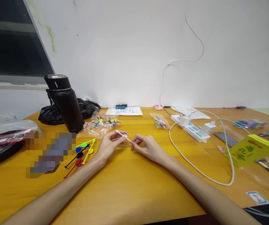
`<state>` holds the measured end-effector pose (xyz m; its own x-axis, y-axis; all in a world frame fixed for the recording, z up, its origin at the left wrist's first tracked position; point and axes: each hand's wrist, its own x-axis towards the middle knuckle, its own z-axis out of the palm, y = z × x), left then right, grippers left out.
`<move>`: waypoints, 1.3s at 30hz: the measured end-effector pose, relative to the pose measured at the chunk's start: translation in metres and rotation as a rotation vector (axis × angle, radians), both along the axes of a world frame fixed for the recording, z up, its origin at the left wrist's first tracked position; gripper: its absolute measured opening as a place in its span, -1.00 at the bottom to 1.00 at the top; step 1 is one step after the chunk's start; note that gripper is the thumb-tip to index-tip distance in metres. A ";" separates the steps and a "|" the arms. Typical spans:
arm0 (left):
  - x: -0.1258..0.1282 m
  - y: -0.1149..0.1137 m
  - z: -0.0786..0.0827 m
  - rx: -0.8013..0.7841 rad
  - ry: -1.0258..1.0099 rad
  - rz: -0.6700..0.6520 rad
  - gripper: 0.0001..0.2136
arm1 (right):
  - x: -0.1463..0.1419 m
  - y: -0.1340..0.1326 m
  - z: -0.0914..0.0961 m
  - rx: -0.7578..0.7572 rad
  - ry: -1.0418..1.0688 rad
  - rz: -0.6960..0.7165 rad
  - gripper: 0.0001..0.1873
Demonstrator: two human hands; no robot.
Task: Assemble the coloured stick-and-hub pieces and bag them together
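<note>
My left hand (109,143) and my right hand (145,146) meet over the middle of the orange table (134,187). Both pinch a small white plastic stick piece (123,136) held between them, a little above the tabletop. The left fingers grip its round middle part; the right fingertips hold its near end. Just left of my left hand lie loose coloured stick pieces (84,153) in green, yellow, blue, black and red. A clear bag of more coloured pieces (100,123) lies behind them.
A black flask (65,101) and a black plastic bag (87,109) stand at the back left. A white power strip (190,126) with chargers and a looping cable (195,167) lies to the right, beside a yellow packet (251,150). Papers (125,111) lie by the wall.
</note>
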<state>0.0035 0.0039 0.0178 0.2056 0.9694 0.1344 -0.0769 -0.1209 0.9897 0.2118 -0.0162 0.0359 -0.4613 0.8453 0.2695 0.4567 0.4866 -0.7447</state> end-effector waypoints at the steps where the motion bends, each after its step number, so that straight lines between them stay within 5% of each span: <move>1: 0.000 0.000 0.000 0.006 0.006 0.003 -0.68 | 0.000 0.000 0.000 0.005 -0.001 0.001 -0.80; 28: 0.002 0.003 -0.002 0.037 -0.087 -0.043 -0.68 | -0.003 -0.004 -0.005 0.030 -0.080 0.088 -0.78; 39: 0.000 0.006 -0.003 -0.169 -0.308 -0.012 -0.67 | 0.012 0.013 -0.015 0.064 -0.086 -0.004 -0.76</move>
<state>0.0039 0.0095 0.0149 0.1922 0.9809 0.0300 -0.3752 0.0452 0.9258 0.2236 -0.0027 0.0213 -0.4815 0.8298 0.2823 0.5200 0.5297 -0.6701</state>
